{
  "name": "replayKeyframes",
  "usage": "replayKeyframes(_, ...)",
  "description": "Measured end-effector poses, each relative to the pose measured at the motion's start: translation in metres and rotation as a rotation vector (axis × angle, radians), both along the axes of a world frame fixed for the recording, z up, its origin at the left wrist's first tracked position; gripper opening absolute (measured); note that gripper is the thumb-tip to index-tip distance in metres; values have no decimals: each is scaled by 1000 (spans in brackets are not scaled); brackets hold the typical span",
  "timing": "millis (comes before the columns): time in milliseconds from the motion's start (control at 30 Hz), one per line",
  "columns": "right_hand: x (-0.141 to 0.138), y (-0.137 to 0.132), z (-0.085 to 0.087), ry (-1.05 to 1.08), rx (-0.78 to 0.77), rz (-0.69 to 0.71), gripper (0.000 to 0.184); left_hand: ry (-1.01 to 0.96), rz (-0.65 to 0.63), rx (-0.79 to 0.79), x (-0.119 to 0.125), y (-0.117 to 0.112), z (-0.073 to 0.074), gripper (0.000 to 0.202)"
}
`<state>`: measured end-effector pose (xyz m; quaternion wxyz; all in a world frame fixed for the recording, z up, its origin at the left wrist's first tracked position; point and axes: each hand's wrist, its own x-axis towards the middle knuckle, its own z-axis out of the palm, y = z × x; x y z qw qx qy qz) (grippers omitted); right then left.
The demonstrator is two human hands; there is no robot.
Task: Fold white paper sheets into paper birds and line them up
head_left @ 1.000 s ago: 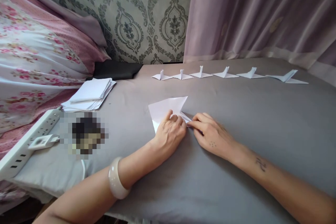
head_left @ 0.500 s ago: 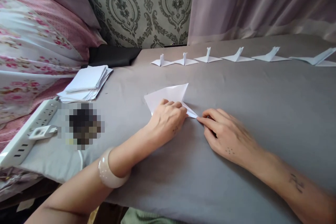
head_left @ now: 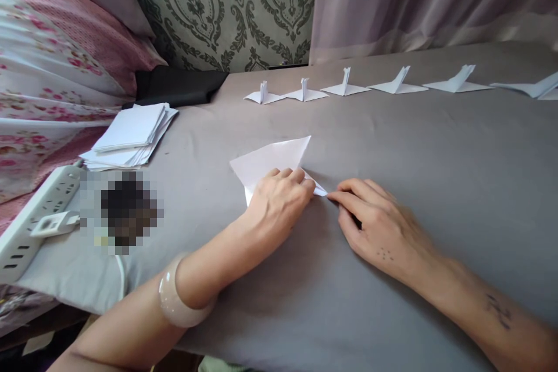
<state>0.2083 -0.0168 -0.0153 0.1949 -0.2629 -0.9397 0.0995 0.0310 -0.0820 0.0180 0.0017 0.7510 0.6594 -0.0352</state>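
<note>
A partly folded white paper lies on the grey-covered table, its broad part fanned out to the left and a narrow point running right. My left hand, with a pale bangle on the forearm, is closed over the paper's middle with its fingers curled; the fingertips and the folds under them are hidden. At the narrow tip, my right hand pinches the paper between thumb and forefinger, its other fingers bent.
Along the back stands a row of several folded paper figures. To the left are a stack of white paper sheets, a white power strip with a plug and cable, a blurred-out object and a black cloth-like item.
My left hand has slid slightly right and down along the paper toward its tip, covering more of the narrow part. The right hand keeps its pinch. The whole view has shifted a little.
</note>
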Motion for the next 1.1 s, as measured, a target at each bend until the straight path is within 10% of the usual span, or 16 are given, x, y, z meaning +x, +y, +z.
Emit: replayKeyframes(1100, -17, 6, 2, -75, -7, 35, 24, -78, 2, -74, -3, 0, 1, 19)
